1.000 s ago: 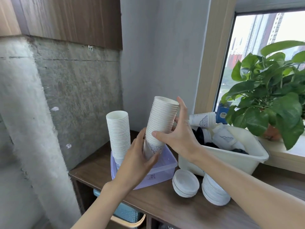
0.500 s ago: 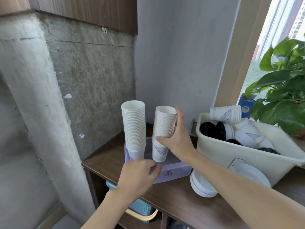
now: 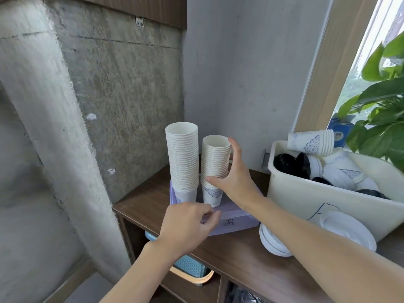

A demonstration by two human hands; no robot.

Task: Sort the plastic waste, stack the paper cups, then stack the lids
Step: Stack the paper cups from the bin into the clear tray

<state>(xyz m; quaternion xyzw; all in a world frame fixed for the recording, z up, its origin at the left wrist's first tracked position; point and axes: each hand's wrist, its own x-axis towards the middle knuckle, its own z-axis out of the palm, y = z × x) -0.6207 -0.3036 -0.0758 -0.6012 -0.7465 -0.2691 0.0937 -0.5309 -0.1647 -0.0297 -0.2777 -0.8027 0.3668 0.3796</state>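
- Purple plastic tray, 1, on the wooden shelf at the wall corner.
- 2 upright paper cup stacks stand in the tray, side by side: tall stack on the left, shorter stack on the right, with a narrow gap between them.
- right hand is wrapped round the shorter stack, thumb on its front low down, fingers curved up its right side to the rim.
- left hand is at the tray's front rim with fingers curled. Can't tell if it pinches the rim or just touches it.
- 1 white bin sits right of the tray.
- In the bin: printed cups and black lids, at least 4 dark ones showing. Exact count unclear.
- 1 short nested cup bundle lies sideways on the bin's back rim.
- 2 piles of white lids are on the shelf in front of the bin.
- 1 blue basket sits under the shelf.
- 1 leafy plant is by the window.
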